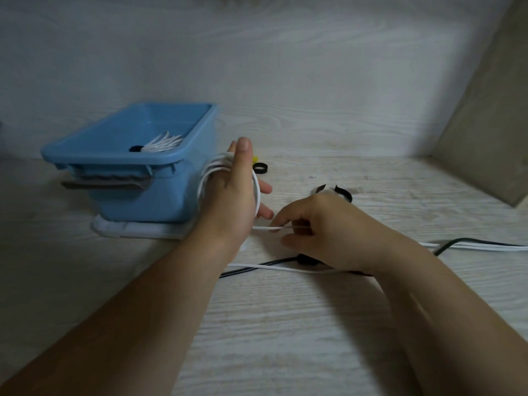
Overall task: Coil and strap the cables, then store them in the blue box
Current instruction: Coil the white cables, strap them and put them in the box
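The left hand stands upright just right of the box, fingers straight, with loops of the white cable wound around it. The right hand pinches the free strand (thumb against forefinger). A strapped coil lies in the box. A black cable lies on the near tabletop.

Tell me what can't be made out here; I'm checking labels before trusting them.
Head view:
- Loop count of the white cable: covered by the left hand.
- Black cable end: cut off at the right edge.
- Bundle behind the right hand: mostly hidden.
- Coil in the blue box: partly behind its wall.
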